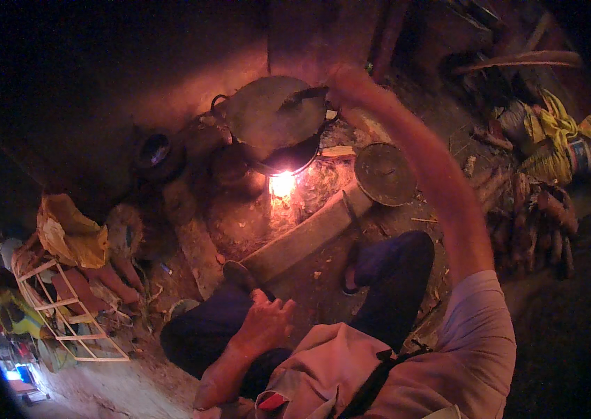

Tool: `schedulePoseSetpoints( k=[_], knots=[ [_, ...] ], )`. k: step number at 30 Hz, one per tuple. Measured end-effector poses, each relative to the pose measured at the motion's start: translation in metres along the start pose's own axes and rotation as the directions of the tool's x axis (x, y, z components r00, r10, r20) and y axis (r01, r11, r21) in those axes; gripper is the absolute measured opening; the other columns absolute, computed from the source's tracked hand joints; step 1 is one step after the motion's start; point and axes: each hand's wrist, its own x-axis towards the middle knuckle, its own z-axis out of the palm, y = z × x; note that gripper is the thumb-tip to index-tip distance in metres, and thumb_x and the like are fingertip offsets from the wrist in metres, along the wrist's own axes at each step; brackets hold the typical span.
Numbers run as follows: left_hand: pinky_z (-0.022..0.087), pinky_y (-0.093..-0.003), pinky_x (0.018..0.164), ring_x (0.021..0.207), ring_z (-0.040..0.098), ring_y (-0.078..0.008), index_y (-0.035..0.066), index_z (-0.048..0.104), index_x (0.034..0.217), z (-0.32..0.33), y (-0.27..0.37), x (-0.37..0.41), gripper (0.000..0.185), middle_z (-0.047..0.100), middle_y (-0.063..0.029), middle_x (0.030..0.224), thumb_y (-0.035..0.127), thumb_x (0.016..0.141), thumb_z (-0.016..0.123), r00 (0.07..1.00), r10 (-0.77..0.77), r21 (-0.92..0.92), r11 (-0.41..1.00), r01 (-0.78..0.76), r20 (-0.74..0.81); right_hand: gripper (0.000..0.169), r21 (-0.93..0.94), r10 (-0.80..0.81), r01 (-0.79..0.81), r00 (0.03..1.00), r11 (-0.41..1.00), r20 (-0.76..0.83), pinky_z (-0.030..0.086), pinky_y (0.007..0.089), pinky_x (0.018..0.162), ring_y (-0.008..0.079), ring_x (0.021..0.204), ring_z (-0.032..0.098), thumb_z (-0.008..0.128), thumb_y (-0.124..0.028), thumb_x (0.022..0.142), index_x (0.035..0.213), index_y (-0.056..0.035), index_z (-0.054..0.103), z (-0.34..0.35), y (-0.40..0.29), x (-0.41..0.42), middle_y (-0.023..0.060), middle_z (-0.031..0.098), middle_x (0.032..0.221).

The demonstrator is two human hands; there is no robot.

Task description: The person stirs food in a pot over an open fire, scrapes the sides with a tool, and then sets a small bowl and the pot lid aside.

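A wide two-handled metal pan (269, 115) sits over a wood fire (282, 186), its contents blurred. Over its right rim reaches my right hand (347, 86), closed around a dark-handled utensil (303, 97) whose far end is in the pan. My left hand (266, 319) is near my left knee, gripping the handle of a ladle-like utensil (236, 272) with a rounded head. A round metal lid or shallow dish (385, 174) leans beside the fire, under my right forearm. In front of my legs lies a thick wooden beam (306, 235) edging the hearth.
A dark pot (155, 152) stands left of the pan. Split firewood (536, 220) and a bundle with yellow cloth (557, 131) lie to the right. On the left are a yellowish sack (73, 233) and a slatted wooden frame (73, 314). A thin dark tool (350, 209) rests against the beam.
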Motion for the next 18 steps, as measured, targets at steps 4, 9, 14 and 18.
schedulePoseSetpoints(
  k=[4, 9, 14, 18],
  knots=[
    [0.043, -0.0502, 0.087, 0.085, 0.065, -0.036, 0.002, 0.061, 0.111, -0.005, 0.002, -0.003, 0.044, 0.069, -0.0171, 0.088, 0.027, 0.076, 0.071, 0.996, -0.06, 0.034, 0.998, 0.058, 0.059, 0.027, -0.595, -0.048, 0.116, 0.99, 0.795, 0.129, 0.054, 0.0478, 0.071, 0.0365, 0.082, 0.068, 0.067, -0.015, 0.065, 0.088, -0.0019, 0.071, 0.043, -0.025, 0.003, 0.0188, 0.069, 0.086],
    [0.046, -0.0454, 0.082, 0.087, 0.063, -0.0377, 0.003, 0.061, 0.11, -0.013, 0.007, 0.01, 0.042, 0.069, -0.0179, 0.091, 0.027, 0.078, 0.068, 0.992, -0.093, -0.016, 0.995, 0.095, 0.085, 0.026, -0.402, -0.024, 0.023, 1.0, 0.915, 0.002, 0.055, 0.0476, 0.077, 0.0365, 0.085, 0.068, 0.068, -0.015, 0.068, 0.091, -0.0028, 0.071, 0.061, 0.002, -0.042, 0.0214, 0.069, 0.09],
    [0.047, -0.0454, 0.081, 0.087, 0.062, -0.0391, 0.003, 0.06, 0.112, -0.002, 0.001, 0.004, 0.041, 0.069, -0.0188, 0.091, 0.027, 0.079, 0.066, 0.987, -0.127, -0.035, 0.991, 0.132, 0.101, 0.03, -0.189, 0.269, -0.239, 0.95, 0.952, 0.156, 0.054, 0.0464, 0.084, 0.0363, 0.094, 0.068, 0.067, -0.02, 0.078, 0.107, -0.0114, 0.072, -0.019, -0.054, -0.029, 0.0192, 0.071, 0.098],
    [0.049, -0.0462, 0.082, 0.087, 0.061, -0.04, 0.003, 0.061, 0.112, -0.006, 0.005, 0.004, 0.04, 0.069, -0.0189, 0.091, 0.027, 0.08, 0.066, 0.985, -0.135, 0.01, 0.991, 0.135, 0.111, 0.035, -0.301, 0.276, -0.225, 0.951, 0.927, 0.14, 0.054, 0.0454, 0.086, 0.0364, 0.097, 0.068, 0.068, -0.023, 0.079, 0.114, -0.0164, 0.071, -0.051, -0.049, -0.005, 0.0172, 0.071, 0.101]
  ],
)
